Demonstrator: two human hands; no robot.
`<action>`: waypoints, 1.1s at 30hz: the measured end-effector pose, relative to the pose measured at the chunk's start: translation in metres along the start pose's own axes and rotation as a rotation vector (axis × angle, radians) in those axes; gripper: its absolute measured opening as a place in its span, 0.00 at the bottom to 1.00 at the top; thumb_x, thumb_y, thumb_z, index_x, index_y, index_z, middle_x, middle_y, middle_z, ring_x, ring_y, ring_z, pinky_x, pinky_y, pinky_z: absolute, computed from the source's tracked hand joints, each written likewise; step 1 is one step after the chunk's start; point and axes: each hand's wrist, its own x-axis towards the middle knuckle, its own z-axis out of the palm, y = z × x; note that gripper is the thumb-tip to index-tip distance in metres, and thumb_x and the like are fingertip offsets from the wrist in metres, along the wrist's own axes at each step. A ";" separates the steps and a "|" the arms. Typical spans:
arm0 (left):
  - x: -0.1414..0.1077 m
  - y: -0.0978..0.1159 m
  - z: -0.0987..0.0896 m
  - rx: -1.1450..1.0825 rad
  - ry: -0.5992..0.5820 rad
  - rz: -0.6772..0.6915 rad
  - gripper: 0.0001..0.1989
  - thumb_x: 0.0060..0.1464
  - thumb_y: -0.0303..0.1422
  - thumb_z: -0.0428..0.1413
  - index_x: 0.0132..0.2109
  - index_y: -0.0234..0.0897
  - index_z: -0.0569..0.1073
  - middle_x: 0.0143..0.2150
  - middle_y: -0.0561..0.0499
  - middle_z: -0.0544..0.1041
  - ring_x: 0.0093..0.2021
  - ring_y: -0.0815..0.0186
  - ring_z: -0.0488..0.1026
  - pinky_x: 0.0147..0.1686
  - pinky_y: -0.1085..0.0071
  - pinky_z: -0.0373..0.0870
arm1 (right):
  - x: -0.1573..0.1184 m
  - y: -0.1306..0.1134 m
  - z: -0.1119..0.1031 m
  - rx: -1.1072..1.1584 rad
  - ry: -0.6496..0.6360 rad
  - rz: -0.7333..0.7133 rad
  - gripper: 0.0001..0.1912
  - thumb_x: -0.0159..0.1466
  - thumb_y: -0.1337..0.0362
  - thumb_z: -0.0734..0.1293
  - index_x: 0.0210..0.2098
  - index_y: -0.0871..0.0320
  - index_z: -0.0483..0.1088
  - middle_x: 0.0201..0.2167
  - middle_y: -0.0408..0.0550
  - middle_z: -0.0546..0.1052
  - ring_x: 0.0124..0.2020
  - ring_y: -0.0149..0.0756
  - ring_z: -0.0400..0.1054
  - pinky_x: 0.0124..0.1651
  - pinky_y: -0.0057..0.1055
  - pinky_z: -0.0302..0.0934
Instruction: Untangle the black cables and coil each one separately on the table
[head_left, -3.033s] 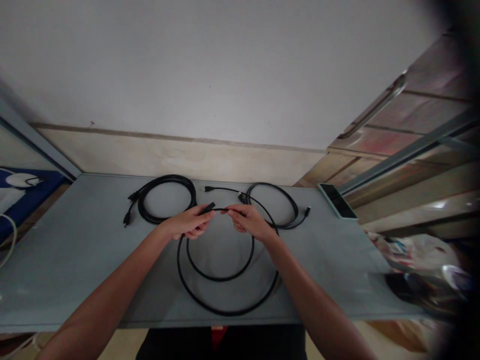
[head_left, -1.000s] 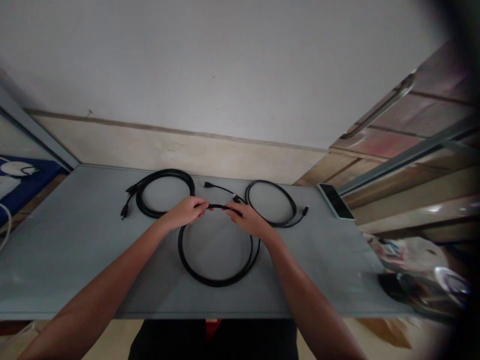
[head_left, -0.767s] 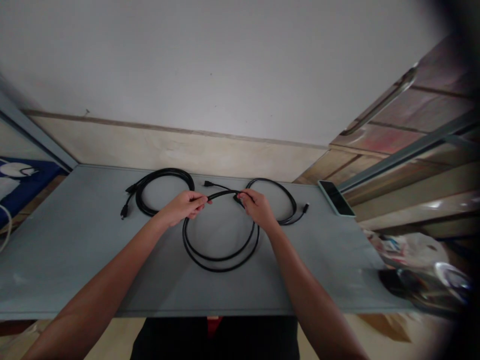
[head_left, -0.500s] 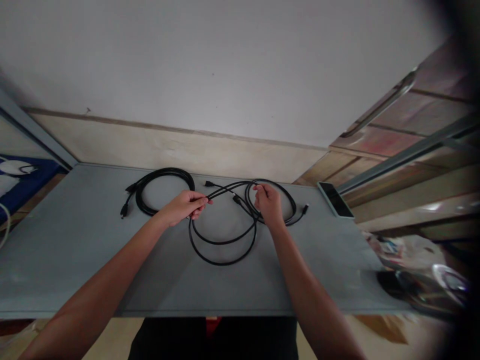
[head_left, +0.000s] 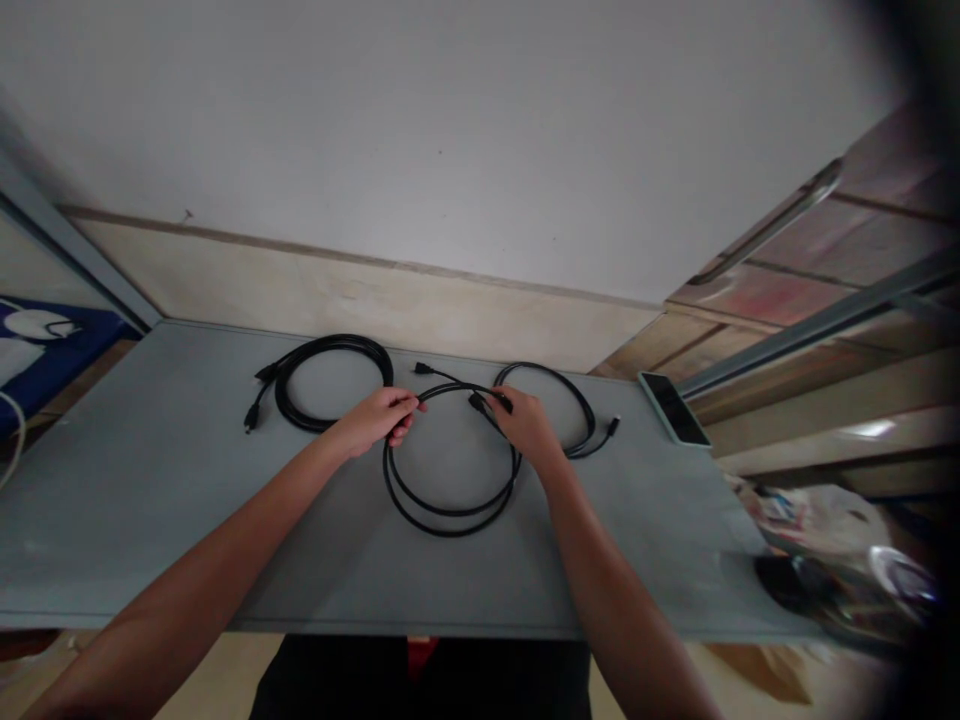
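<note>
My left hand (head_left: 386, 418) pinches strands of a black cable (head_left: 450, 535) near the middle of the table. My right hand (head_left: 519, 415) grips the same cable farther right, its fingers closed and partly hiding the strands. Between the hands the strands arch a little, while the rest hangs in round loops on the near side. A black plug (head_left: 424, 369) lies behind them, and another plug (head_left: 477, 402) sits beside my right fingers. To the left rests a coiled black cable (head_left: 282, 395) with two plug ends. Partly behind my right hand is another loop of black cable (head_left: 590, 405).
The grey table (head_left: 172, 480) meets a pale wall (head_left: 420, 150) at the back. A phone (head_left: 675, 408) lies at its right end. Blurred items and a plastic bag (head_left: 832, 520) are at the lower right. A blue surface (head_left: 82, 340) stands at far left.
My right hand has moved a little left and nearer me, drawing the strands into a rounder loop. My left hand keeps its hold in about the same place.
</note>
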 end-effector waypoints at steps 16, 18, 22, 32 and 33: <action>-0.001 0.001 0.005 0.064 -0.027 0.074 0.12 0.62 0.37 0.52 0.43 0.31 0.72 0.25 0.57 0.61 0.20 0.75 0.57 0.18 0.78 0.53 | -0.001 -0.006 -0.012 -0.040 0.316 -0.028 0.06 0.62 0.67 0.62 0.35 0.59 0.71 0.33 0.53 0.75 0.34 0.40 0.68 0.41 0.35 0.61; -0.001 0.003 0.004 0.083 0.012 0.097 0.13 0.62 0.38 0.52 0.42 0.31 0.73 0.25 0.57 0.61 0.20 0.75 0.56 0.18 0.78 0.52 | -0.002 -0.008 -0.014 -0.001 0.312 -0.069 0.06 0.61 0.67 0.62 0.36 0.59 0.70 0.36 0.53 0.75 0.35 0.40 0.69 0.42 0.35 0.62; -0.002 0.009 0.001 0.156 0.144 0.118 0.14 0.60 0.40 0.55 0.42 0.31 0.73 0.25 0.56 0.62 0.20 0.76 0.57 0.17 0.79 0.52 | -0.005 -0.012 -0.012 0.159 0.123 -0.071 0.09 0.66 0.62 0.61 0.42 0.58 0.69 0.29 0.48 0.76 0.30 0.38 0.70 0.38 0.33 0.63; 0.003 0.011 -0.012 -0.175 0.239 0.132 0.24 0.56 0.52 0.56 0.50 0.41 0.63 0.29 0.51 0.73 0.20 0.72 0.66 0.15 0.81 0.50 | -0.004 -0.011 -0.010 0.271 0.082 -0.116 0.16 0.66 0.55 0.63 0.45 0.58 0.75 0.42 0.53 0.80 0.42 0.43 0.74 0.47 0.38 0.67; 0.003 0.011 -0.013 -0.162 0.222 0.129 0.23 0.57 0.52 0.55 0.48 0.39 0.65 0.30 0.49 0.74 0.21 0.71 0.67 0.15 0.80 0.50 | -0.004 -0.012 -0.011 0.299 0.076 -0.101 0.17 0.65 0.55 0.63 0.45 0.58 0.76 0.42 0.53 0.80 0.43 0.44 0.75 0.48 0.39 0.67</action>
